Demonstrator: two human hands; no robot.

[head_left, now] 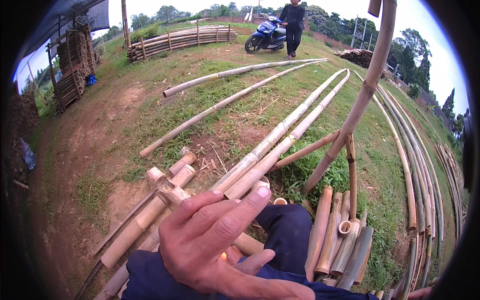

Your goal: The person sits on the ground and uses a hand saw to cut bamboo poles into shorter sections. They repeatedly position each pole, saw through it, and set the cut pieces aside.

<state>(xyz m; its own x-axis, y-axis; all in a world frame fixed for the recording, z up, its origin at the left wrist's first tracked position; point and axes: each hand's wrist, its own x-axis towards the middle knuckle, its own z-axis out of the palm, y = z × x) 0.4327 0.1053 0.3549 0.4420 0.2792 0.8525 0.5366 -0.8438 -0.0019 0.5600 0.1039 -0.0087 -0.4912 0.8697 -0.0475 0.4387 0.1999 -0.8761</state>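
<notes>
Bamboo poles (291, 138) lie beyond the loosely extended fingers (227, 227), whose grip is unclear.

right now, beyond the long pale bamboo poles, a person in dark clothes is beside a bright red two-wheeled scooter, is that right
Not quite: the colour is wrong. The head view shows a blue two-wheeled scooter, not a red one. The person in dark clothes is indeed beside it, beyond the long pale bamboo poles.
</notes>
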